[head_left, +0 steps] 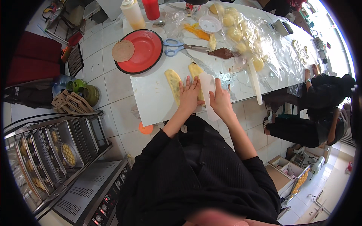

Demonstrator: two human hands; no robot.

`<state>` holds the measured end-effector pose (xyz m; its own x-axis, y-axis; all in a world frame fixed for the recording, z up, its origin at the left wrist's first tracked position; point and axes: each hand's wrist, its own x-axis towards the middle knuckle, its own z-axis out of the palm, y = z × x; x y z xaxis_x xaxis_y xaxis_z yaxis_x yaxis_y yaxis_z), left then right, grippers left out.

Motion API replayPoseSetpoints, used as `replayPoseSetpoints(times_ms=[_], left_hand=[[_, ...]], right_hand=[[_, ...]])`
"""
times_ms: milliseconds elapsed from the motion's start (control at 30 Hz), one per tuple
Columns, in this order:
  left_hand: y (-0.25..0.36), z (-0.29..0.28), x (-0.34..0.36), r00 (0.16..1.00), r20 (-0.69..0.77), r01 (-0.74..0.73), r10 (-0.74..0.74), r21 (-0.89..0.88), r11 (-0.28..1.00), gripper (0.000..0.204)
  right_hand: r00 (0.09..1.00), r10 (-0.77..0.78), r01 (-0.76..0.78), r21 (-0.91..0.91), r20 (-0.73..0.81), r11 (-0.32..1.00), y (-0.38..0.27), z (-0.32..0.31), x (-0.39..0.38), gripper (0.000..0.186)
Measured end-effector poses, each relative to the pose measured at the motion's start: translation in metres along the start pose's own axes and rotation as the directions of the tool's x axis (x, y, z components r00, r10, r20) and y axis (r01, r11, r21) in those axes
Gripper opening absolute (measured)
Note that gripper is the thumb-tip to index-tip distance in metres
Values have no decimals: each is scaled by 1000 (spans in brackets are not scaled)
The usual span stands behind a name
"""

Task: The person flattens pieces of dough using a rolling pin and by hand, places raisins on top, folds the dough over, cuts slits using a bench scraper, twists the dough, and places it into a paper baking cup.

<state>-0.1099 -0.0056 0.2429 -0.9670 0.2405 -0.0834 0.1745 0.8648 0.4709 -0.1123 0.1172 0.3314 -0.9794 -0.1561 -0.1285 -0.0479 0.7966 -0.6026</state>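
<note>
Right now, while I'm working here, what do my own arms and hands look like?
Your left hand and right hand are bare, with no gloves or watch visible. Both forearms are partly uncovered below black sleeves: the left sleeve and right sleeve match your black ribbed, buttoned top.

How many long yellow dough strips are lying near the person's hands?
2. One strip is along the left side of the left hand; the other strip is between that hand and the flat white piece in the right hand. Any beneath the hands would be hidden.
</note>
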Motion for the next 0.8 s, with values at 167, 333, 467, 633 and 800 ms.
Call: replayPoseSetpoints(times_ms=[167,333,467,633,800], left_hand=[[-1,2,0,1000,4,-1,1,-2,1000,92],[1,0,-2,1000,-23,4,-4,3,1000,93],[2,-3,-3,1000,-23,22,-21,44,999,93],[0,6,-5,998,-54,20,-16,67,998,93],[-1,3,-7,998,-50,34,-31,57,998,93]], right_hand=[[1000,-17,17,27,-8,999,5,5,3,42],[998,29,-29,-1,49,1000,-2,5,7,43],[998,24,-23,-21,53,1000,1,6,1,41],[999,0,1,-35,45,999,-10,6,6,40],[993,20,-3,-136,119,991,-10,1,-9,38]])
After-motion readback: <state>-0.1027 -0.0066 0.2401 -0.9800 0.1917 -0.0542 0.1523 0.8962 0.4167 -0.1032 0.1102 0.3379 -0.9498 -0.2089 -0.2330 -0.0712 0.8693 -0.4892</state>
